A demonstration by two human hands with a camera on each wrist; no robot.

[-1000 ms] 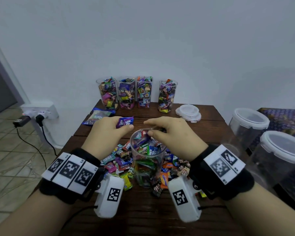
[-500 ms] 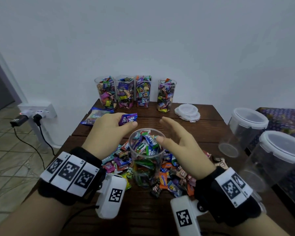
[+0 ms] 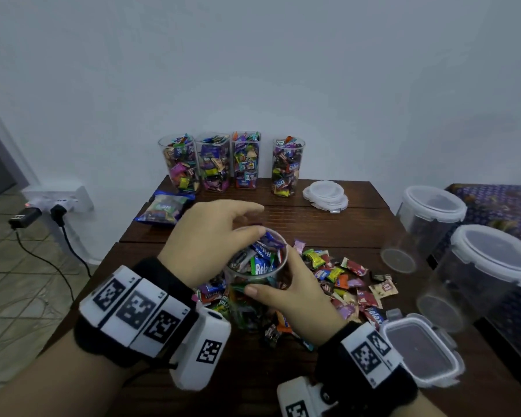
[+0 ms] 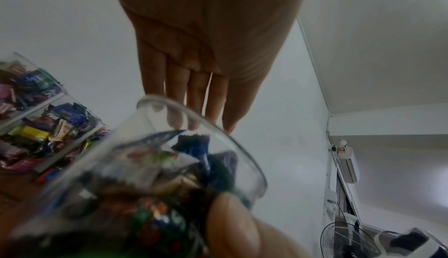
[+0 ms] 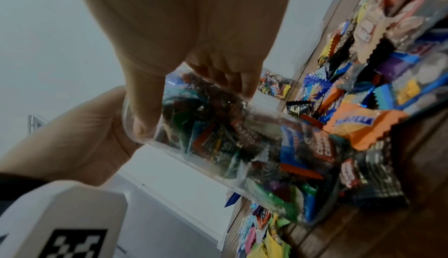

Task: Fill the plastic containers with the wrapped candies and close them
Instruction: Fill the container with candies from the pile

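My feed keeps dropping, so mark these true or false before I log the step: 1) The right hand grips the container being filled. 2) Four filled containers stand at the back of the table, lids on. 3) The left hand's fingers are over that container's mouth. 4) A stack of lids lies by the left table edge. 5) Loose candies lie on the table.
1) True: the right hand grips the clear container.
2) False: the four filled containers have no lids on.
3) True: the left hand reaches over its rim.
4) False: the stack of lids lies back right.
5) True: loose candies lie right of it.
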